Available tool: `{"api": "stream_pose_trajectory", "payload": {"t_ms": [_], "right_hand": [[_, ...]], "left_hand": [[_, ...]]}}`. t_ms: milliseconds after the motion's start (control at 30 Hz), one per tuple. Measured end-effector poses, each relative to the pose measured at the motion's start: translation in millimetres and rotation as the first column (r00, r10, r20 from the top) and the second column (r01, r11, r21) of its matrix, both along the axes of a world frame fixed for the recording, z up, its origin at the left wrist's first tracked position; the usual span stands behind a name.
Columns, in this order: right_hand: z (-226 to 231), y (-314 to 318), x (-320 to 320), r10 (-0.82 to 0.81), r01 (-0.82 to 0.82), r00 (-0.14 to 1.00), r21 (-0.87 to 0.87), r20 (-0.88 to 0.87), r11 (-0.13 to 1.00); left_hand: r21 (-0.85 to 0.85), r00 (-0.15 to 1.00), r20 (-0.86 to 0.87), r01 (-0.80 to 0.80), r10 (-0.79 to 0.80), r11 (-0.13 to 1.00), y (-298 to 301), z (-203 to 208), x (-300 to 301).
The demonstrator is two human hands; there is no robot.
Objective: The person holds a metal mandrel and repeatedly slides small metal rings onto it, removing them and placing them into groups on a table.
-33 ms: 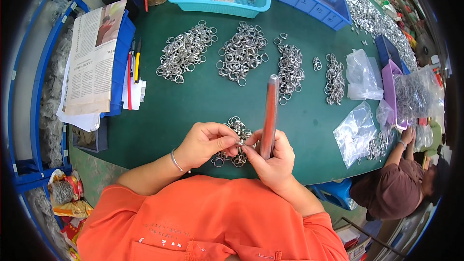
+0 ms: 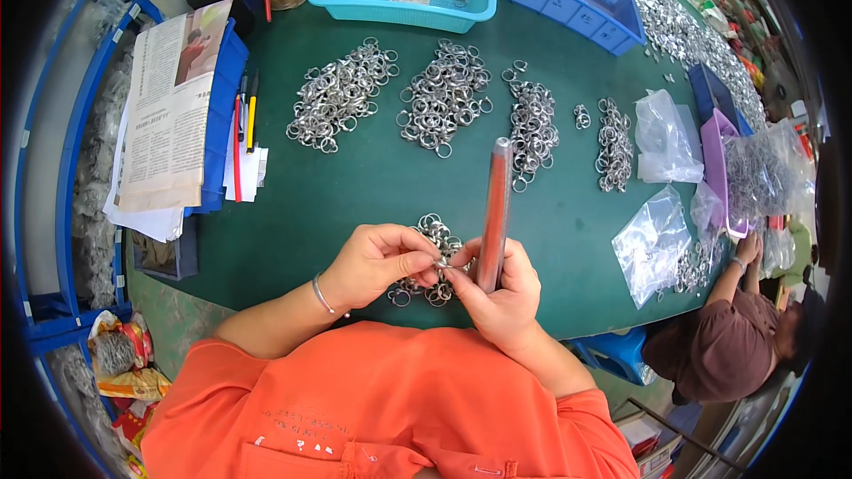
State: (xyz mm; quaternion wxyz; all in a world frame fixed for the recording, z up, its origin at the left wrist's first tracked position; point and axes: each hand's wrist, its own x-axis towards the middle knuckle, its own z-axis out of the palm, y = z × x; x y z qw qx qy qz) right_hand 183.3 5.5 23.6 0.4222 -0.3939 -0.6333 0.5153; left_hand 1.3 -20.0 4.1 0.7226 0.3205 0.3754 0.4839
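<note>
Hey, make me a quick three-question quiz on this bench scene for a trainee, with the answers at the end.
1. Which hand holds the long rod?
2. True or false: the turquoise basket stands to the left of the long blue bin.
3. Which of these lies on the green table nearest the left hand? A, a newspaper; B, a pile of metal rings; C, a clear plastic bag.

Key: 1, the right hand; 2, true; 3, B.

newspaper (image 2: 164, 129): columns of print, too small to read | blue crate (image 2: 572, 11): dark marks, unclear | orange shirt (image 2: 382, 372): faint dark characters, illegible
</note>
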Motion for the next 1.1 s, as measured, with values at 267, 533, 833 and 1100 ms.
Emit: {"api": "stream_pose_trajectory", "payload": {"t_ms": [267,533,833,1100], "right_hand": [[4,1,-2,-0.017,0.017,1.000,-0.017,-0.014,1.000],[8,0,0,0.041,-0.043,0.999,-0.164,-0.015,0.985],[1,-1,-1,0.013,-0.022,0.997,-0.110,-0.081,0.994],[4,2,-4,0.108,-0.122,0.991,0.188,0.082,0.975]], "left_hand": [[0.141,0.999,-0.038,-0.012,0.017,0.990,1,4,3],[0.216,0.987,-0.131,-0.067,0.096,0.974,-1,12,6],[0.118,0.983,-0.059,-0.166,0.174,0.979,-2,8,8],[-0.107,0.993,-0.098,0.052,-0.062,0.993,5,17,5]]}}
